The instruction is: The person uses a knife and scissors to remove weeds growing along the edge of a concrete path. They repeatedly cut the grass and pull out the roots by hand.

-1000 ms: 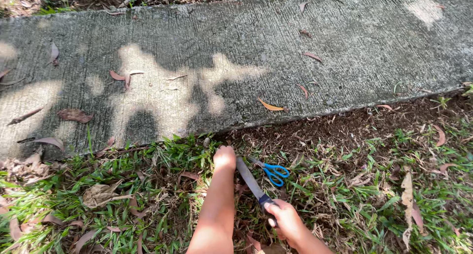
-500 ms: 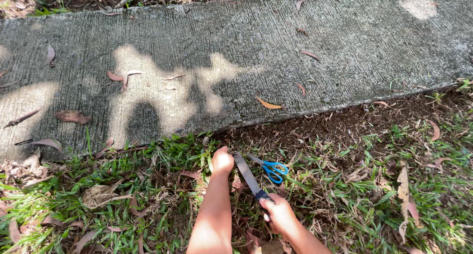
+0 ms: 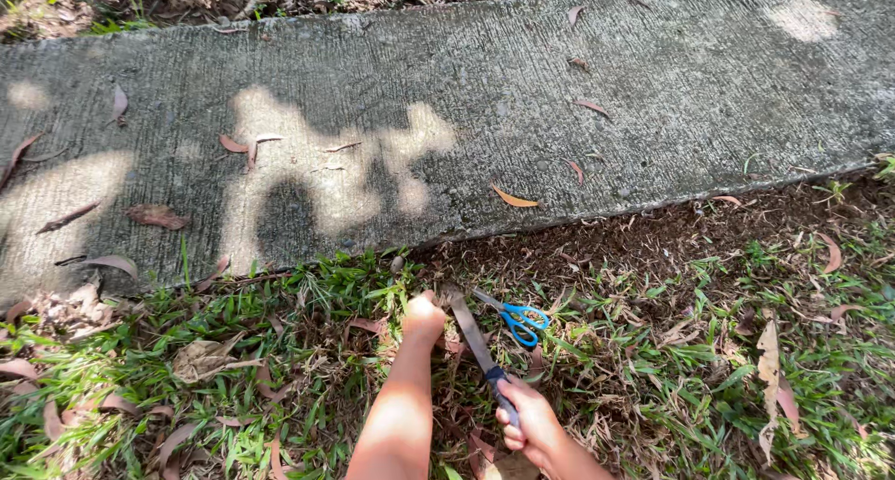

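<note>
**Two hands, one blade, tight spot**

Right hand (image 3: 524, 426) had closed around the knife (image 3: 477, 342) handle; left hand (image 3: 422, 318) fisted on grass (image 3: 336, 294) by the concrete path (image 3: 466, 116) edge. Blade sat touching-close to those knuckles, so a slip looked risky. Blue scissors (image 3: 517, 317) lay just beside.

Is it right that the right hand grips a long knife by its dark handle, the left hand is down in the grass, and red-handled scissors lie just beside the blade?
Not quite: the scissors have blue handles, not red, as the head view shows. The rest holds: the right hand grips the long knife by its dark handle, the left hand is down in the grass, and the scissors lie just beside the blade.
</note>
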